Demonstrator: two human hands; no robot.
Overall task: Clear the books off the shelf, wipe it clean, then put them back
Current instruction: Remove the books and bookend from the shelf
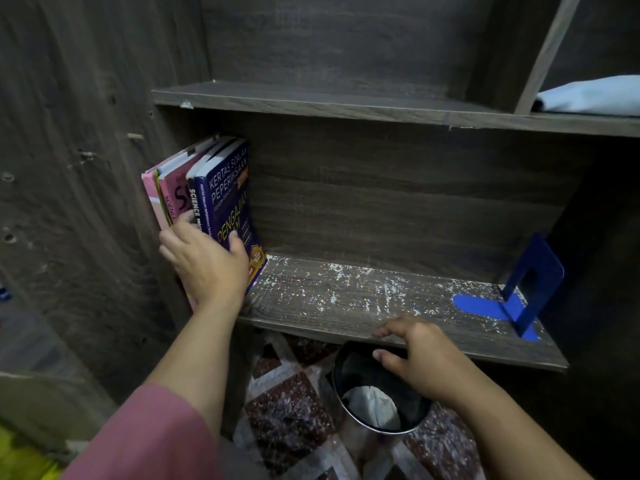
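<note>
Small row of books [194, 188] stands at far left end of the shelf [381, 299], leaning left against the side panel; pink covers on the left, a black "SCIENCE" spine in the middle, a blue book [230, 199] outermost on the right. Left hand [204, 261] grips the row low down: thumb pressed on the blue cover, the other fingers wrapped round the pink side, so the books are clamped between them. Pink sleeve [149, 438] on that arm. Right hand [419, 358] is at the shelf's front edge, well apart from the books; fingers loosely bent with tips resting on the edge, thumb spread apart below it, holding nothing. Shelf board right of the books is bare wood, speckled all over with white flecks. 1 blue bookend [533, 282] stands upright at the far right end, its flat foot on the board. Under the shelf, 1 round black bin [360, 372] sits on patterned floor [287, 410], something white and crumpled inside. Pale blue cloth [588, 95] lies in the upper right compartment.
</note>
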